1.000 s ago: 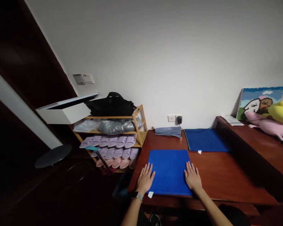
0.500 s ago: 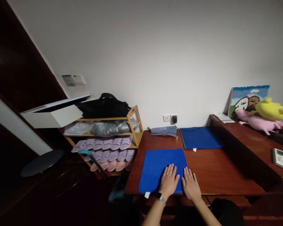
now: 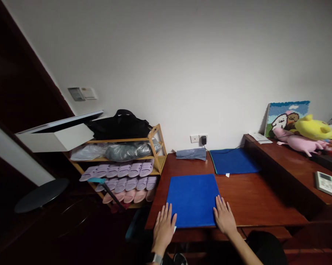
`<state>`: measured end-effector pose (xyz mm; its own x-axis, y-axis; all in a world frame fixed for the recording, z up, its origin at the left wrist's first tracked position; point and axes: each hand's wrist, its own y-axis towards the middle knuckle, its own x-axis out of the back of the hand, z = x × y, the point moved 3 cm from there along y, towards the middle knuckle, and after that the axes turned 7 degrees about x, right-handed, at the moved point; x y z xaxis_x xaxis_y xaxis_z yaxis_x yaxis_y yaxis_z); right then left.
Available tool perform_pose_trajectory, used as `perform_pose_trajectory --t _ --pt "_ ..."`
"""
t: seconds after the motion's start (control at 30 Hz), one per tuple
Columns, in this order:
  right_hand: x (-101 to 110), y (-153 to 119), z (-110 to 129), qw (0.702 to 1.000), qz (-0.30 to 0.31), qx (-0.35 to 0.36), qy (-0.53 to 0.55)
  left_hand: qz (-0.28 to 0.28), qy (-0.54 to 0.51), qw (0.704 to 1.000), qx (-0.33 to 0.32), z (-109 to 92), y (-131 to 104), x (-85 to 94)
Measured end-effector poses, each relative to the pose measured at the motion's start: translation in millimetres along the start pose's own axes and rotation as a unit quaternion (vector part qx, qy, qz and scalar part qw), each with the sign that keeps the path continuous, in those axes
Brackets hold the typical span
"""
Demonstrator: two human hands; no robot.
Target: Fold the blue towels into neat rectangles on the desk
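A blue cloth (image 3: 193, 198) lies flat and square at the front of the brown wooden table (image 3: 265, 202). My left hand (image 3: 164, 224) rests at its near left corner, fingers stretched out, partly hiding a small white tag there. On the cloth's right edge lies my right hand (image 3: 224, 215), palm down and fingers extended. Neither hand grips anything. Farther back on the table is a second blue cloth (image 3: 236, 161), with a white tag at its near edge.
A folded grey-blue cloth (image 3: 191, 154) lies by the wall below a plugged-in black adapter (image 3: 203, 140) with a cable. Left stands a shoe rack (image 3: 160, 162) with slippers and a black bag (image 3: 121, 125). On the raised ledge at right are plush toys (image 3: 298, 141) and a white remote (image 3: 325, 183).
My left hand has moved left, from the middle of the front cloth to its near left corner. My right hand stays at the right edge. The view has shifted slightly.
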<state>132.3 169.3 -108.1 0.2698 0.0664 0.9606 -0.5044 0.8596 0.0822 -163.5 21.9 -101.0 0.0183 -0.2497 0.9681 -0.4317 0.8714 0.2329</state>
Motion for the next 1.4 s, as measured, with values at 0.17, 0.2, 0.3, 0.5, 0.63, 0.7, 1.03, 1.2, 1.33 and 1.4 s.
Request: perform_pose_trajectory --t 0.17,0.2,0.3,0.5,0.63,0.7,1.03,1.2,1.33,1.4 --pt "-3.4 -7.6 -2.8 1.0 -0.015 0.005 -0.003 -0.016 -0.009 1.0 -0.009 13.4 -7.6 -1.1" --pt "-6.0 -11.2 -3.7 1.0 -0.026 0.006 -0.004 -0.018 -0.008 1.0 -0.01 12.6 -7.9 -1.8" --pt "-16.3 -21.8 -6.4 0.998 -0.057 0.018 -0.007 -0.016 -0.005 1.0 -0.012 13.6 -7.9 -3.5" --pt "-23.3 -27.6 -5.3 0.993 -0.107 0.043 -0.008 -0.044 -0.017 0.999 -0.002 -19.5 2.9 11.9" --pt "-19.8 -26.9 -4.1 0.992 -0.117 0.045 -0.008 0.005 -0.085 0.99 -0.109 -118.2 14.8 19.2" --pt "-19.9 -26.8 -5.0 0.993 -0.107 0.051 -0.01 0.042 -0.111 0.978 -0.17 -169.6 17.9 15.7" --pt "-13.5 -24.9 -3.6 0.993 -0.107 0.041 -0.002 0.054 -0.081 0.982 -0.16 -143.0 13.3 -6.1" --pt "-12.7 -25.7 -0.6 0.995 -0.1 0.029 -0.001 0.009 0.003 1.0 -0.005 -21.8 6.4 -4.2" --pt "-16.6 -26.1 -2.6 0.997 -0.073 0.014 0.003 -0.029 0.008 1.0 0.007 18.8 -2.7 -8.2" --pt "-13.8 -22.3 -4.2 0.999 -0.053 0.008 0.007 -0.035 0.006 0.999 0.009 19.6 -4.0 -11.0"
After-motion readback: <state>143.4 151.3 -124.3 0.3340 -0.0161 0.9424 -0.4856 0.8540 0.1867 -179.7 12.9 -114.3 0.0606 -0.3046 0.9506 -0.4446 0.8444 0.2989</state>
